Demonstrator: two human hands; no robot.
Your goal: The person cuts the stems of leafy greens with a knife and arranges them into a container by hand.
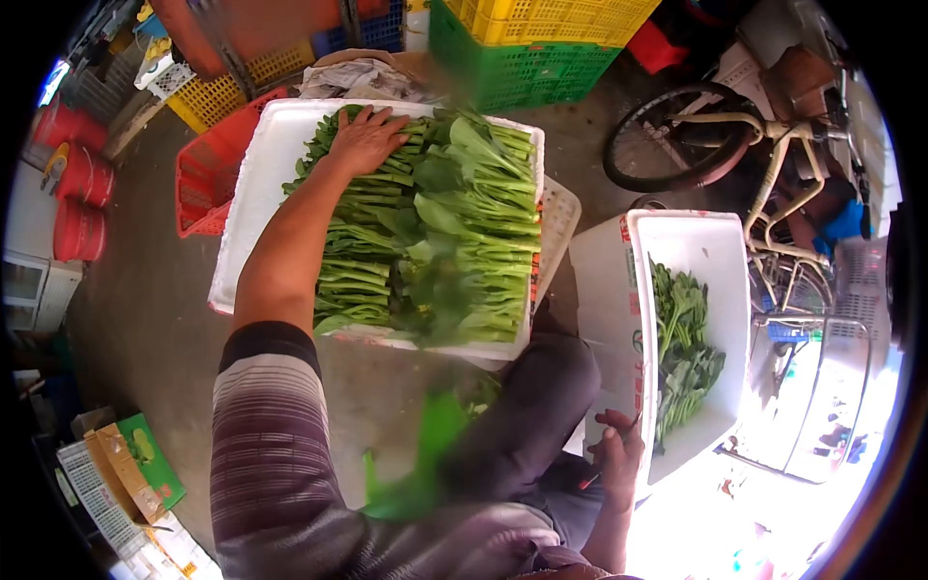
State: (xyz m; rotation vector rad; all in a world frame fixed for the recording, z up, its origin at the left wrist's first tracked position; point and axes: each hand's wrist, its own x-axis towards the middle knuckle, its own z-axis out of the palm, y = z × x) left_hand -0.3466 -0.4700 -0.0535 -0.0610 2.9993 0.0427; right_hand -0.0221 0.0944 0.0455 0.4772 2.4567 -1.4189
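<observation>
Lying open on the green stalks (353, 280), which run crosswise under it, left hand (367, 141) is nearer; right hand's (615, 452) grip I cannot tell.

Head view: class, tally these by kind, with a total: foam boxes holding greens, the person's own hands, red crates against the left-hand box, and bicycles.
Foam boxes holding greens: 2 (left-hand box, right-hand box)
Own hands: 2 (left hand, right hand)
Red crate: 1
Bicycle: 1
Total: 6
</observation>
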